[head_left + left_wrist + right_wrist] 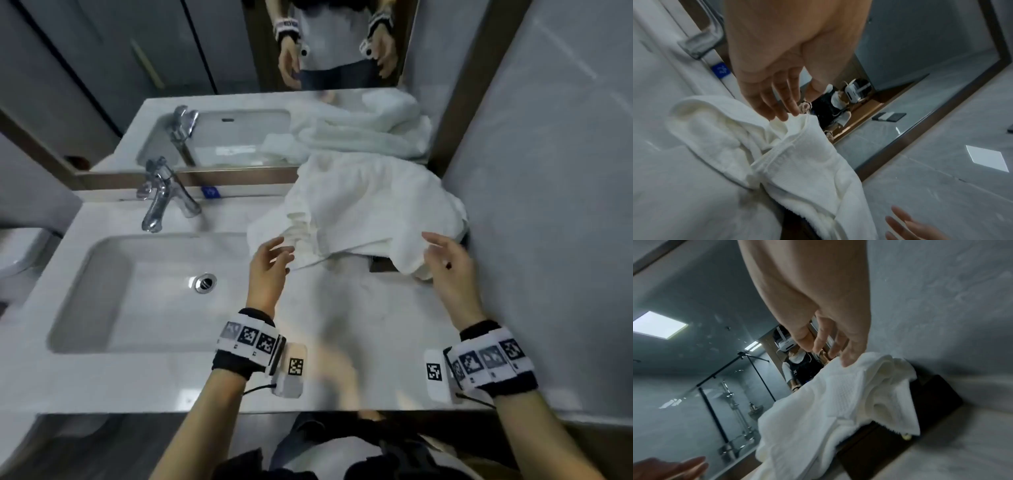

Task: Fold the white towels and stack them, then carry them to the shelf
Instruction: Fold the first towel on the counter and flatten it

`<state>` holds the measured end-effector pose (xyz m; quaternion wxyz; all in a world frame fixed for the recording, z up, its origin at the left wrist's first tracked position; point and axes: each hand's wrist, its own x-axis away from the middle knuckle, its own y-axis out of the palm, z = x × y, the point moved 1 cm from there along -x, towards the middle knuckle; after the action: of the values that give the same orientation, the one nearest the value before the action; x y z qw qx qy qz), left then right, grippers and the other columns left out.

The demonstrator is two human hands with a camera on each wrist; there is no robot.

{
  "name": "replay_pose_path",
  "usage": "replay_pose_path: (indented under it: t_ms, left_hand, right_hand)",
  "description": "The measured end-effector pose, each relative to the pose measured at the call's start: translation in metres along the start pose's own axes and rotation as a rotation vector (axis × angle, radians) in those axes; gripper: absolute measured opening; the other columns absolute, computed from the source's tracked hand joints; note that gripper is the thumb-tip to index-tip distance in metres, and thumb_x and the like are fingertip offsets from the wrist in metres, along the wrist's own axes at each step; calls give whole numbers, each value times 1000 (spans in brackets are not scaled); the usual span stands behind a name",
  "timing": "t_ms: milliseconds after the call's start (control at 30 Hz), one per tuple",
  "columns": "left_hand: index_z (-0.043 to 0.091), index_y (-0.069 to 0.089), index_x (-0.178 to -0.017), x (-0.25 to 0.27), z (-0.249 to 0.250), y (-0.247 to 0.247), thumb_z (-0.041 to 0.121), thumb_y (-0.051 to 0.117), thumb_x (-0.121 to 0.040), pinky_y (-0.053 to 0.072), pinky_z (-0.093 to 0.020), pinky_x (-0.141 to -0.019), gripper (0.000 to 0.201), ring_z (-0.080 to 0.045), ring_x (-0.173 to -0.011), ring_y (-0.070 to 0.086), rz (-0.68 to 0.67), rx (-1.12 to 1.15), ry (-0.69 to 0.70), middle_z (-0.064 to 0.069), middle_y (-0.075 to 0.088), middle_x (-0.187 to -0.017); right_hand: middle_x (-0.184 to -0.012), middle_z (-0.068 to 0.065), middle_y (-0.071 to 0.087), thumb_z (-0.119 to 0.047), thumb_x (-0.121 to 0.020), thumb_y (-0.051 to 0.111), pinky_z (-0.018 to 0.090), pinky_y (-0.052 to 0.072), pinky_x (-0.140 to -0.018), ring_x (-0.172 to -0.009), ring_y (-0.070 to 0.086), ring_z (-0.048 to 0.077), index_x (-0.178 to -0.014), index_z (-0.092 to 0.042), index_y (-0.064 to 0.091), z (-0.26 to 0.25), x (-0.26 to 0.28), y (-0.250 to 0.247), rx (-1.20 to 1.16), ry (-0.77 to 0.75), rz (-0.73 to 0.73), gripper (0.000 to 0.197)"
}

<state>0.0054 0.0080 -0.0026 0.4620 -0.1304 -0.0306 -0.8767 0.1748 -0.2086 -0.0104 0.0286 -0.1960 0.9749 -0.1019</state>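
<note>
A heap of crumpled white towels lies at the back right of the counter, draped over a dark box. My left hand hovers at the heap's front left edge, fingers spread and holding nothing. My right hand hovers at the front right edge, fingers loosely extended. In the left wrist view my left hand's fingertips sit just above a towel fold. In the right wrist view my right hand's fingertips almost touch the towel top.
A white sink basin with a chrome faucet fills the counter's left part. A mirror stands behind the counter and a grey tiled wall closes the right side. Bare countertop lies in front of the towels.
</note>
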Motion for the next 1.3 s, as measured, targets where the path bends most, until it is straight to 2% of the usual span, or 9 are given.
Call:
replay_pose_path:
  t_ms: [100, 200, 367, 467, 633, 767, 867, 1067, 1300]
  left_hand:
    - [10, 52, -124, -29, 4, 5, 9, 51, -93, 48, -37, -95, 31, -25, -109, 59, -29, -140, 0, -12, 62, -121]
    - [10, 46, -131, -53, 5, 21, 14, 52, -94, 45, -24, -81, 38, -22, -112, 56, -134, -214, -20, -10, 58, -127]
    - [3, 44, -129, -78, -6, 49, 19, 60, -90, 43, -28, -85, 44, -26, -114, 56, -230, -303, -79, -18, 58, -127]
    - [3, 39, -121, -85, -11, 63, 22, 64, -87, 46, -35, -90, 46, -31, -111, 57, -226, -357, -118, -19, 58, -122]
    - [7, 33, -93, -93, -5, 78, 15, 49, -92, 43, -40, -81, 18, -39, -101, 58, -148, -483, -12, -20, 54, -92]
    - [9, 40, -93, -108, 22, 61, 9, 41, -92, 46, -45, -87, 2, -38, -102, 56, -21, -367, 71, -27, 59, -107]
    - [11, 41, -97, -121, 51, 37, 9, 43, -92, 46, -44, -86, 5, -31, -96, 55, 70, -203, 134, -15, 57, -97]
    - [25, 42, -84, -120, 107, -1, -1, 40, -93, 33, -17, -38, 27, -3, -42, 44, 164, 133, 194, -1, 45, -64]
    - [20, 55, -82, -106, 133, -29, 4, 46, -95, 30, -12, -36, 22, 3, -37, 41, 224, 217, 235, 3, 47, -65]
  right_hand:
    - [-133, 10, 43, -8, -83, 62, 16, 38, -97, -120, 46, 24, -118, -20, 57, 4, -24, 1, 244, 52, 152, 38]
    - [-145, 11, 31, -15, -78, 71, 42, 31, -112, -133, 35, 28, -132, -15, 44, 9, -43, 4, 320, 211, 176, 61]
    - [-149, 8, 23, -25, -66, 83, 28, 24, -104, -136, 27, 25, -143, -16, 23, 18, -54, 14, 400, 285, 81, 97]
    - [-151, 5, 16, -22, -63, 84, 34, 27, -110, -138, 24, 24, -145, -18, 14, 22, -54, 29, 428, 290, 31, 108]
    - [-146, 13, 35, -11, -78, 69, 36, 35, -104, -131, 39, 31, -142, -13, 30, 22, -62, 24, 511, 244, 56, 75]
    - [-128, 17, 54, -15, -81, 68, 28, 39, -86, -115, 53, 33, -129, -8, 46, 7, -73, -2, 540, 167, 135, 53]
    - [-122, 14, 60, -15, -79, 70, 28, 41, -84, -109, 56, 31, -121, -11, 53, -16, -81, -22, 513, 52, 269, 46]
    - [-114, 15, 65, -22, -85, 62, 44, 47, -88, -103, 57, 37, -113, -14, 61, -62, -95, -36, 620, -142, 329, 28]
    - [-116, 17, 60, -22, -94, 52, 28, 37, -82, -105, 54, 30, -112, -3, 55, -114, -112, -26, 455, -337, 340, 27]
